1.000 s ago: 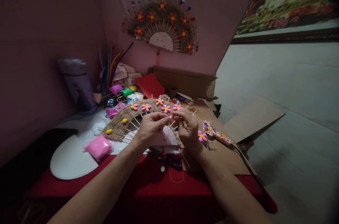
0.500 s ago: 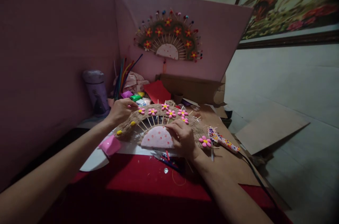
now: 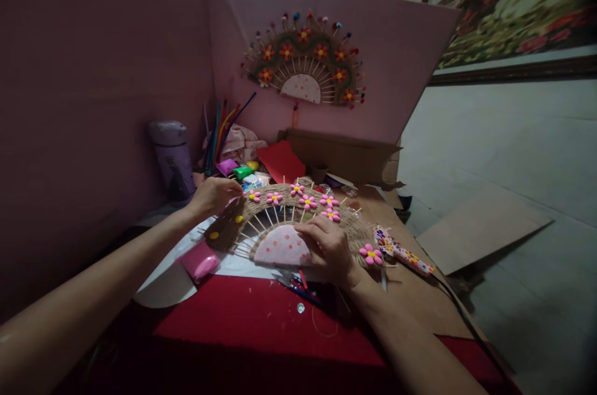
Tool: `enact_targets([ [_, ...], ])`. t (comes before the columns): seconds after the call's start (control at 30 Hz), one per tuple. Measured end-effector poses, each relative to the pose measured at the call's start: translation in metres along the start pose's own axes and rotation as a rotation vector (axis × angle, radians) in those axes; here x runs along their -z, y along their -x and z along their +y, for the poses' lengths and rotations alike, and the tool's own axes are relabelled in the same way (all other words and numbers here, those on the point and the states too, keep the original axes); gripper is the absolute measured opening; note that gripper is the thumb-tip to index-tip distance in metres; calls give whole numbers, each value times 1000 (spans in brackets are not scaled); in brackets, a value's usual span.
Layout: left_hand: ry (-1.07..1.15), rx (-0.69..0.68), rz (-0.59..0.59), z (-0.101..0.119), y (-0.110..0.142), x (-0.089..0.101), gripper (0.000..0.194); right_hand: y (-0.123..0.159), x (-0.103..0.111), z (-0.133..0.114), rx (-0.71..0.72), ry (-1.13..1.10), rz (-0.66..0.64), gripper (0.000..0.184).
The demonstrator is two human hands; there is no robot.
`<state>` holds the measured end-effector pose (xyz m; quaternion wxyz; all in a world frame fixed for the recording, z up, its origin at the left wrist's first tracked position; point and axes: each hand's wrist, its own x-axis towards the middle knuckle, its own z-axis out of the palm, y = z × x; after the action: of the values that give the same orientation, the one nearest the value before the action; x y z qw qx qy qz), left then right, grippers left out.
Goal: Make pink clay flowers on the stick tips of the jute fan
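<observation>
A half-round fan [image 3: 224, 224] of wound twine and thin sticks lies in front of me, with a dotted pale fabric centre [image 3: 282, 246]. Pink clay flowers with yellow middles [image 3: 308, 201] dot its band, and two bare yellow dots [image 3: 214, 235] sit on its left end. At the upper left of the band, my left hand [image 3: 215, 197] is closed in a pinch beside a pink flower [image 3: 254, 196]; what the fingertips hold is hidden. My right hand [image 3: 330, 247] grips the fan at the right side of the fabric centre, thumb underneath out of sight.
A pink clay packet [image 3: 200, 261] lies at left. Scissors [image 3: 296, 286] rest on the red cloth below the fan. A patterned glue gun [image 3: 403, 250] with a cord lies at right. Behind stand a purple bottle [image 3: 172, 158] and a finished fan [image 3: 303, 62] on a pink board.
The whole view has shifted slightly, with things appearing a little further right. My left hand stays pinched by the same flower, and my right hand keeps its hold on the fan.
</observation>
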<state>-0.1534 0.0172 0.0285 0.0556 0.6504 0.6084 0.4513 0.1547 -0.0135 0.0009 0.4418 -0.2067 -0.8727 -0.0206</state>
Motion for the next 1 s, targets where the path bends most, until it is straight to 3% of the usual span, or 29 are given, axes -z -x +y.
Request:
enact_targets([
  [0.4, -324, -109, -125, 1, -4, -1, 21, 0, 0, -1, 8, -33, 4, 20],
  [1.0, -345, -133, -154, 8, -3, -4, 23, 0, 1, 0, 7, -31, -30, 23],
])
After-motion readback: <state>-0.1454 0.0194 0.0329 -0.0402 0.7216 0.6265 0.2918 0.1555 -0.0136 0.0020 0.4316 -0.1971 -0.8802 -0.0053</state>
